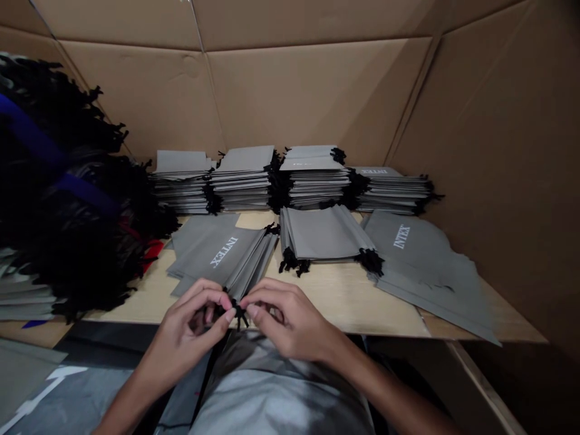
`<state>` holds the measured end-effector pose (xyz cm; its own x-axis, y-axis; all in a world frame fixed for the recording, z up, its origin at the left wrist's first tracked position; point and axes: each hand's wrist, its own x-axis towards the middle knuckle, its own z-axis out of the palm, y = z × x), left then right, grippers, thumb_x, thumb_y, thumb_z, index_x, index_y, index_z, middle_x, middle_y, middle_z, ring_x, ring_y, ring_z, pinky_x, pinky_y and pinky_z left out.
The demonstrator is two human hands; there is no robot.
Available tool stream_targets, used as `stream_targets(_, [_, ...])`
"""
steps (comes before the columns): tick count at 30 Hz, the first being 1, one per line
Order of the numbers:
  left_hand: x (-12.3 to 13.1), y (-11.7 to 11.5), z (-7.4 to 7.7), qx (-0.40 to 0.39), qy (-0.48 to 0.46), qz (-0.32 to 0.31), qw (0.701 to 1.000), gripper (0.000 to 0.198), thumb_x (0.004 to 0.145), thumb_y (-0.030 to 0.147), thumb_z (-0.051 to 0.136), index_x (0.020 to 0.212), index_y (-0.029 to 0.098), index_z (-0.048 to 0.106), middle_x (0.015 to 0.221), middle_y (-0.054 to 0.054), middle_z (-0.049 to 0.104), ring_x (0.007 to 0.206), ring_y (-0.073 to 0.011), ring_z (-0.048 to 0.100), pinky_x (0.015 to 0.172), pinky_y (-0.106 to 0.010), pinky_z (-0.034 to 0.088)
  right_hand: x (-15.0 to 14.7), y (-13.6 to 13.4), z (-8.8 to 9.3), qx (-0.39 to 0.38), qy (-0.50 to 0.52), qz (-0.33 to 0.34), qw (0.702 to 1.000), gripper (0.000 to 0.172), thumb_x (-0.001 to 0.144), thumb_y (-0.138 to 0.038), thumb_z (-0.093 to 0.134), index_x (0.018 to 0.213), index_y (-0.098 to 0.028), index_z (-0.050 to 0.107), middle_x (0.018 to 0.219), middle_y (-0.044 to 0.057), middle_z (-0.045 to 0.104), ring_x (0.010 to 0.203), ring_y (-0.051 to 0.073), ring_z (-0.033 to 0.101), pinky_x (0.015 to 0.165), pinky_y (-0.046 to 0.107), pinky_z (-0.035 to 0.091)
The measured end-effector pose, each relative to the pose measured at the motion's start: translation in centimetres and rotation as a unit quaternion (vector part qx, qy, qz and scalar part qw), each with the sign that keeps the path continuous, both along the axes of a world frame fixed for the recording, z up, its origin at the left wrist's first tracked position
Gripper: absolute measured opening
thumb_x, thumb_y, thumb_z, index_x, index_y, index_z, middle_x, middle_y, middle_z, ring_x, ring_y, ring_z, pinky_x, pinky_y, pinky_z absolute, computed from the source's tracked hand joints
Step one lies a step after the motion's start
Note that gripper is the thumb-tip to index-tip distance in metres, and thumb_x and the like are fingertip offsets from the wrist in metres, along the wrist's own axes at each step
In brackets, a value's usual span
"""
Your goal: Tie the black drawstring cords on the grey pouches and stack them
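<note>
My left hand [193, 317] and my right hand [292, 317] meet at the table's front edge, fingertips pinched on either side of a knotted black drawstring [240, 314]. Its loose ends hang down between them. Just behind my fingers lies a fanned pile of grey fabric pouches [215, 248], the upper one printed INTEX. The cord seems to belong to a pouch of this pile, though my fingers partly cover the join. To the right sits a small stack of grey pouches [324, 232] with black cord tufts at its front corners.
Neat stacks of grey pouches [244, 181] line the back against a cardboard wall [317, 90]. Flat INTEX pouches [421, 272] overhang the table [326, 302] at right. A tall black-corded bundle [58, 199] with a blue strap [86, 193] towers on the left.
</note>
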<state>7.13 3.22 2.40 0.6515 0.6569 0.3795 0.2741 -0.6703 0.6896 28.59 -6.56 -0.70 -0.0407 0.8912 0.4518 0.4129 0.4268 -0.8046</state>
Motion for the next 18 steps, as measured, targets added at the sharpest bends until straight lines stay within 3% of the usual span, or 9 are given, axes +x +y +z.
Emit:
stream_targets(4, [-0.4, 0.0, -0.4, 0.026, 0.003, 0.005, 1.0, 0.009, 0.099, 0.03, 0.075, 0.093, 0.024, 0.078, 0.094, 0.0, 0.071, 0.059, -0.0097, 0.056, 0.049, -0.019, 0.043, -0.4, 0.4, -0.1, -0.036, 0.068, -0.017, 0.997, 0.013, 0.101, -0.03, 0.078, 0.107, -0.021, 0.085, 0.097, 0.003, 0.077, 0.073, 0.012, 0.068, 0.062, 0.021, 0.049])
stream_targets(7, [-0.7, -0.2, -0.7, 0.039, 0.009, 0.016, 0.999, 0.008, 0.101, 0.032, 0.076, 0.099, 0.025, 0.079, 0.1, -0.002, 0.076, 0.064, -0.0107, 0.062, 0.051, -0.02, 0.044, -0.7, 0.5, -0.5, -0.052, 0.077, -0.043, 0.995, 0.009, 0.096, -0.028, 0.082, 0.102, -0.022, 0.085, 0.094, 0.001, 0.077, 0.069, 0.01, 0.067, 0.059, 0.021, 0.047])
stream_targets(14, [-0.7, -0.5, -0.6, 0.08, 0.014, 0.016, 0.997, 0.006, 0.099, 0.028, 0.077, 0.102, 0.026, 0.081, 0.106, -0.001, 0.082, 0.065, -0.0108, 0.069, 0.047, -0.019, 0.046, -1.5, -0.1, -0.9, 0.016, -0.037, -0.099, 0.994, 0.012, 0.102, -0.029, 0.074, 0.109, -0.023, 0.08, 0.102, 0.001, 0.079, 0.07, 0.012, 0.067, 0.067, 0.023, 0.052])
stream_targets(18, [-0.6, -0.7, -0.5, 0.096, 0.032, 0.014, 0.995, 0.008, 0.099, 0.027, 0.075, 0.106, 0.026, 0.077, 0.096, 0.001, 0.078, 0.062, -0.0102, 0.067, 0.048, -0.018, 0.047, -1.8, -0.4, -0.8, 0.064, -0.127, -0.12, 0.983, 0.012, 0.104, -0.027, 0.069, 0.112, -0.022, 0.077, 0.104, 0.002, 0.079, 0.084, 0.016, 0.073, 0.075, 0.026, 0.053])
